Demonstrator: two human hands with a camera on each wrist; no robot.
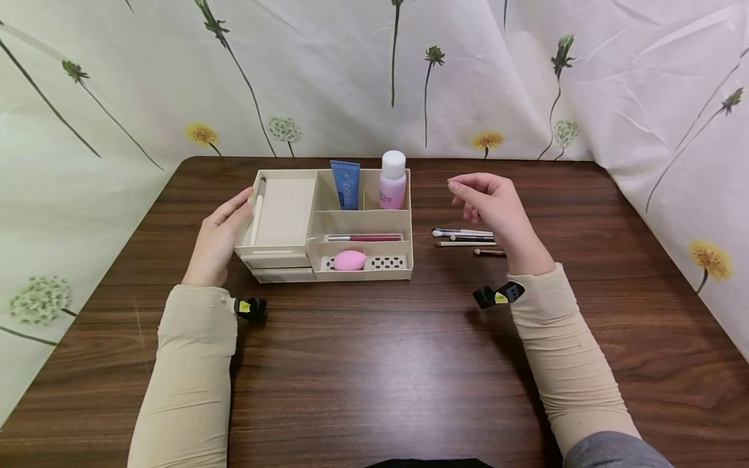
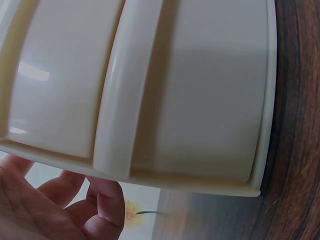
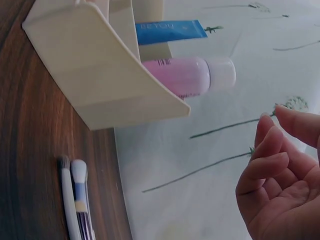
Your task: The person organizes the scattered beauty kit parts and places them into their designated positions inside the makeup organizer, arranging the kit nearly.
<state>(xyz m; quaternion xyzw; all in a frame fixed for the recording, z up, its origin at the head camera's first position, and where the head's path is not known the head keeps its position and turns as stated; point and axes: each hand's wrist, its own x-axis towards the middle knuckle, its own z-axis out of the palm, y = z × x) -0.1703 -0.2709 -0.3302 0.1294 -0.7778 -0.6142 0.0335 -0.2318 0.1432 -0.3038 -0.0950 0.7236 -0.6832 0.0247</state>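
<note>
A cream desktop organizer [image 1: 364, 275] stands on the table. My left hand [image 1: 218, 237] rests against its left side, and in the left wrist view its fingers [image 2: 107, 200] lie by the wall. A light-handled makeup brush [image 1: 255, 218] lies in the organizer's left top tray. Upright in the back compartments are a blue tube [image 1: 346, 185] and a pink bottle with a white cap [image 1: 393, 185]. Further forward are a red-and-silver slim tube [image 1: 365, 238] and a pink makeup sponge [image 1: 350, 260]. My right hand [image 1: 497, 211] hovers right of the organizer, fingers loosely bent, holding nothing.
Several makeup brushes [image 1: 465, 232] lie on the brown wooden table [image 1: 374, 364] below my right hand. Two drawers [image 1: 279, 260] form the organizer's lower left front. A white flower-patterned cloth [image 1: 351, 78] hangs behind the table.
</note>
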